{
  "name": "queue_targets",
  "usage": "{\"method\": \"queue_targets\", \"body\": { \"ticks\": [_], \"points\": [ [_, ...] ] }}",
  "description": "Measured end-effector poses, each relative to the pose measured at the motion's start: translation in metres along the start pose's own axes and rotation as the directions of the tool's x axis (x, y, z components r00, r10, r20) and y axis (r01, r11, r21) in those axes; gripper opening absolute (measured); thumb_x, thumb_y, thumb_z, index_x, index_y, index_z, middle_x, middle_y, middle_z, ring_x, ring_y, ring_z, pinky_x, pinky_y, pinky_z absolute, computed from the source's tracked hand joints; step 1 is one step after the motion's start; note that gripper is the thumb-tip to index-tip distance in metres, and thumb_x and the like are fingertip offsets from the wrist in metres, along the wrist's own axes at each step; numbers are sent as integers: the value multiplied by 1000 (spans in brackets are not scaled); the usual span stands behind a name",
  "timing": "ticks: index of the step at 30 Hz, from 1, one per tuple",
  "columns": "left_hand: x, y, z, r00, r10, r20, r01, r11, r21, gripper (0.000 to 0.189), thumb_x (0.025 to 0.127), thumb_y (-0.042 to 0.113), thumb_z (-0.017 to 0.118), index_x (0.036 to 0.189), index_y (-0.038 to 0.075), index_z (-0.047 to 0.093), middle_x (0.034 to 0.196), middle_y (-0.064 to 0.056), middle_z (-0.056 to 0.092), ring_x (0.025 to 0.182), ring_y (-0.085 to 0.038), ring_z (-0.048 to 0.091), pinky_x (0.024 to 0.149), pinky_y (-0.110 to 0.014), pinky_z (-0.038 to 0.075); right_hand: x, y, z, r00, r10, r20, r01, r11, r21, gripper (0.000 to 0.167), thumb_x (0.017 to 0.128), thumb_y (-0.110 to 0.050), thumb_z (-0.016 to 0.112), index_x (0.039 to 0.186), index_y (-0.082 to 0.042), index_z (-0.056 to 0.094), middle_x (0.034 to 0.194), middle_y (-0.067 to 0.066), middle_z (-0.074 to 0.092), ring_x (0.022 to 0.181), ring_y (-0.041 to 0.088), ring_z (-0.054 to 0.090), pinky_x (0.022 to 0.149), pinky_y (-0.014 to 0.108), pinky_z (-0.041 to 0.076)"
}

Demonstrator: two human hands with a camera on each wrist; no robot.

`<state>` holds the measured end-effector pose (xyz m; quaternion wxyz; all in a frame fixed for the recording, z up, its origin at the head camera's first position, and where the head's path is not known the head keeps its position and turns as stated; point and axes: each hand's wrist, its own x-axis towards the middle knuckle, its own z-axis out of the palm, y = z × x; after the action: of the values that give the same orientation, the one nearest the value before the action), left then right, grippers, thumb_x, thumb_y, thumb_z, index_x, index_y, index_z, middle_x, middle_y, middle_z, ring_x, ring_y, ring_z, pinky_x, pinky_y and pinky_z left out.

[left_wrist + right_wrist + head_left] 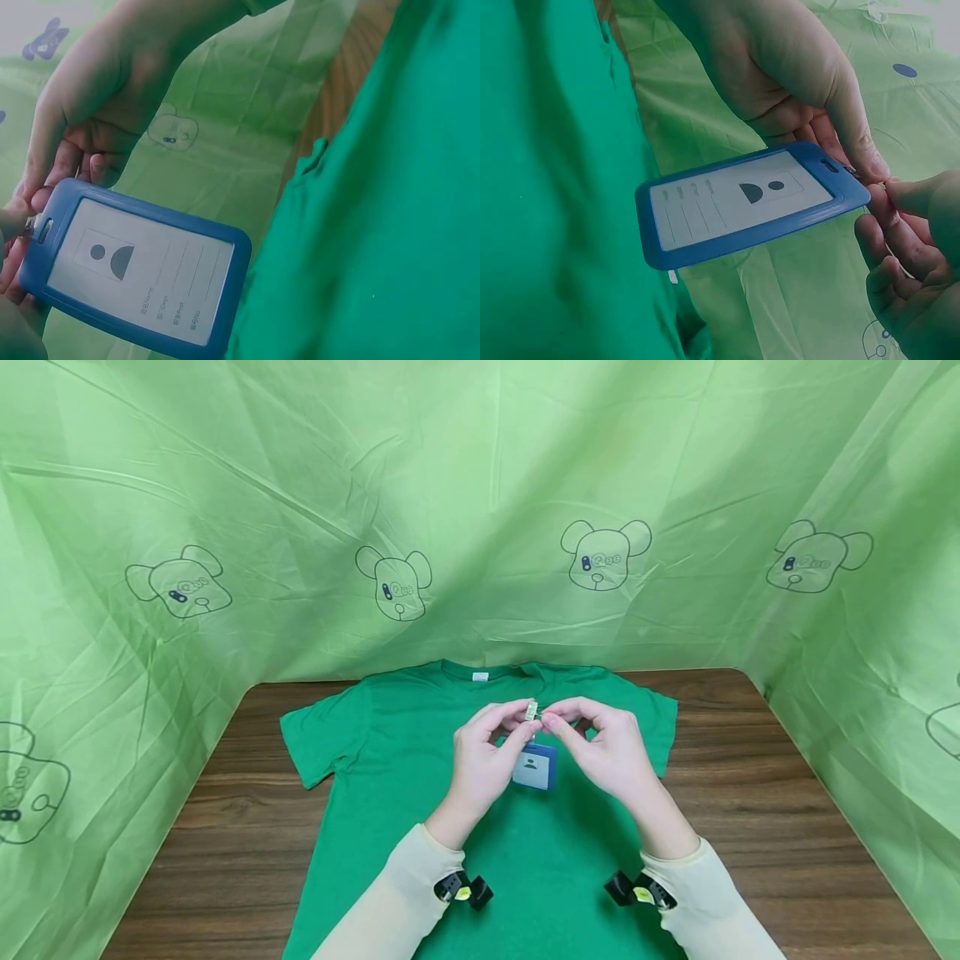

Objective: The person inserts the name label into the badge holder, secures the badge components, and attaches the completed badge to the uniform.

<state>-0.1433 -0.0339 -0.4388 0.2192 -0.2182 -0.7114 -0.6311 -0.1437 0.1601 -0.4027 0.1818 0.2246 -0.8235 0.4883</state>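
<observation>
A blue ID badge holder (534, 767) with a white photo card hangs in front of both hands, above a green T-shirt (420, 760). My left hand (483, 760) pinches a small light-coloured piece (532, 710) above the holder between thumb and forefinger. Close against it, my right hand (611, 752) pinches the same spot with thumb and forefinger. The left wrist view shows the badge holder (142, 270) tilted, its slot close to the fingertips. A small metal clip (851, 172) shows at that slot in the right wrist view. Fingers hide most of the fastening.
The T-shirt lies spread on a dark wooden table (225, 835), its collar (480, 677) at the far edge. Light green curtains (480, 485) with bear outlines stand at the back and both sides. Each sleeved wrist carries a small black camera (480, 893).
</observation>
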Motion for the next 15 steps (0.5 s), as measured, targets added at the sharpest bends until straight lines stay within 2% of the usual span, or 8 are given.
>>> {"method": "queue_targets", "body": {
  "ticks": [4, 8, 11, 15],
  "points": [
    [0, -2, 0, 1000, 14, 3, -14, 1000, -6, 29, 100, 7, 81, 129, 3, 79, 105, -10, 77, 87, -22, 77, 81, -34, 66, 0, -1, 0, 1000, 2, 19, -2, 1000, -4, 11, 100, -9, 81, 110, -13, 85, 93, -8, 82, 74, 9, 68, 64, 24, 54],
    [0, -5, 0, 1000, 3, 6, -3, 1000, 7, 27, 102, 8, 80, 128, 3, 79, 104, -9, 77, 86, -19, 78, 78, -32, 66, -1, 0, -2, 999, 8, 49, -8, 1000, 0, 12, 101, -10, 80, 112, -13, 84, 94, -8, 82, 75, 9, 69, 65, 23, 55],
    [1, -6, -1, 1000, -20, -2, 20, 1000, 22, 26, 102, 9, 80, 127, 4, 80, 103, -7, 78, 83, -18, 77, 75, -30, 65, -1, 3, -3, 998, 18, 68, -19, 1000, 12, 11, 103, -10, 78, 112, -13, 84, 95, -7, 82, 77, 9, 70, 65, 24, 55],
    [1, -8, -2, 996, -81, -27, 81, 996, 26, 23, 101, 9, 80, 123, 3, 81, 100, -8, 81, 77, -19, 77, 70, -31, 63, 1, 12, -5, 997, 39, 72, -40, 999, 13, 10, 104, -12, 77, 112, -13, 83, 95, -7, 82, 79, 10, 71, 65, 29, 57]
  ]
}}
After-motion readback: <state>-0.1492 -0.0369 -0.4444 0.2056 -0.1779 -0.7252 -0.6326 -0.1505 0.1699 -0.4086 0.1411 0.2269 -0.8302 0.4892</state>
